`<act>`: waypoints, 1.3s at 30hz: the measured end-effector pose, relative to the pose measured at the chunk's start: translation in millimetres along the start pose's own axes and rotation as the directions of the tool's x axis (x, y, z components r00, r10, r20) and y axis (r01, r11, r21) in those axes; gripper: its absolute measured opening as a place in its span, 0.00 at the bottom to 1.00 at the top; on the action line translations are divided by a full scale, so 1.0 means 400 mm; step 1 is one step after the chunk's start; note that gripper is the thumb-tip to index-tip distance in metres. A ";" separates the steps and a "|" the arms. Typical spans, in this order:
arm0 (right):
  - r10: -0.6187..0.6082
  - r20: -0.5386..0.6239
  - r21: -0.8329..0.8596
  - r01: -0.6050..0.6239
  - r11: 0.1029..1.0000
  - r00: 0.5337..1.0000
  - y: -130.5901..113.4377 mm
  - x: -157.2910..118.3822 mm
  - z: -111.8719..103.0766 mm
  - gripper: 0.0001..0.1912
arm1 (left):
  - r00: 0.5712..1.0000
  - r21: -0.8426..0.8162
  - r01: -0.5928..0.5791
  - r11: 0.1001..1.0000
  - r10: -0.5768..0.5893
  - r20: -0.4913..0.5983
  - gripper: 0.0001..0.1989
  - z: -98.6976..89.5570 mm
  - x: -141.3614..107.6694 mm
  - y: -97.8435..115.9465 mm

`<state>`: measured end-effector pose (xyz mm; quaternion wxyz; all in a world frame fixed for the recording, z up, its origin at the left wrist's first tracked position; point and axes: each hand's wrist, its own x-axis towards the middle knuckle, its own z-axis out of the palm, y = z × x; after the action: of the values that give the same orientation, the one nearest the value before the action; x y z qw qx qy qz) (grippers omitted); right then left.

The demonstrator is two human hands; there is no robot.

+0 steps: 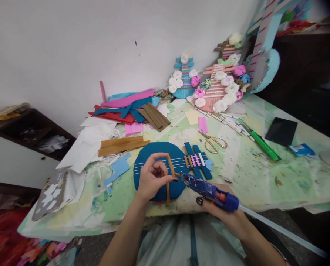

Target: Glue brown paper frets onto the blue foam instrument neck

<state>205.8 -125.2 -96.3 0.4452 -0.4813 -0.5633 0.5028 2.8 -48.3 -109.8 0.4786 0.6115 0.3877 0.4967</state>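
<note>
Between thumb and forefinger, my left hand (pixel 154 175) pinches a short brown strip (pixel 171 165) above a dark blue guitar-shaped piece (pixel 150 151). White strings run across the blue body, and brown, pink and white bars cross its neck. My right hand (pixel 223 207) is wrapped round a blue glue gun (pixel 209 190), whose tip points left, close to the brown strip. A clear glue stick (pixel 281 229) extends from its rear. Another brown strip (pixel 168 192) hangs down over the lower part of the blue body.
Gold scissors (pixel 211 142), a green cutter (pixel 265 146) and a dark tablet (pixel 281 131) lie to the right. Coloured paper strips (pixel 126 105) are piled at the back left. Flower-decorated guitars (pixel 185 83) lean on the wall. A phone (pixel 50 195) lies at the left edge.
</note>
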 end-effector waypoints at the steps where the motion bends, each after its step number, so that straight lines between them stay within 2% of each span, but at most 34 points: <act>1: -0.005 0.016 0.003 0.005 1.000 1.000 0.000 0.001 -0.001 0.17 | 1.000 -0.006 0.001 1.000 -0.001 0.004 0.28 0.001 -0.001 0.000; 8: -0.045 0.056 -0.003 0.046 0.999 0.997 0.005 0.003 -0.007 0.17 | 0.998 -0.040 0.039 0.998 -0.037 0.044 0.29 0.005 -0.007 -0.004; 17: -0.071 0.014 -0.014 0.071 0.997 0.997 0.016 0.016 -0.012 0.18 | 0.992 -0.066 0.097 0.993 -0.091 0.085 0.30 0.007 -0.013 -0.006; 21: -0.050 0.014 0.001 0.050 0.999 0.999 0.013 0.013 -0.011 0.17 | 0.994 -0.128 0.093 0.987 -0.084 0.076 0.30 0.006 -0.011 -0.007; 26: -0.037 0.079 0.044 0.033 0.998 0.996 0.012 0.002 -0.011 0.17 | 0.996 -0.168 0.078 0.983 -0.070 0.051 0.30 0.004 -0.008 -0.013; 30: 0.071 -0.030 0.108 -0.067 0.992 0.997 0.033 -0.013 -0.005 0.14 | 0.995 -0.200 0.079 0.977 -0.066 0.071 0.30 0.002 -0.013 -0.013; 33: 0.200 -0.125 0.214 -0.170 0.962 0.972 0.050 -0.017 0.005 0.16 | 0.995 -0.228 0.065 0.971 -0.045 0.092 0.29 0.002 -0.018 -0.013; 36: 0.259 -0.124 0.347 -0.203 0.916 0.958 0.058 -0.007 0.011 0.18 | 0.992 -0.234 0.068 0.970 -0.042 0.118 0.30 0.001 -0.021 -0.016; 39: 0.233 -0.082 0.412 -0.180 0.893 0.969 0.064 0.011 0.007 0.18 | 0.989 -0.230 0.093 0.969 -0.064 0.134 0.32 0.002 -0.022 -0.020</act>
<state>204.8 -120.3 -122.1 0.5137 -0.4683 -0.3638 0.6200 1.8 -55.0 -119.8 0.5905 0.5644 0.3191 0.4805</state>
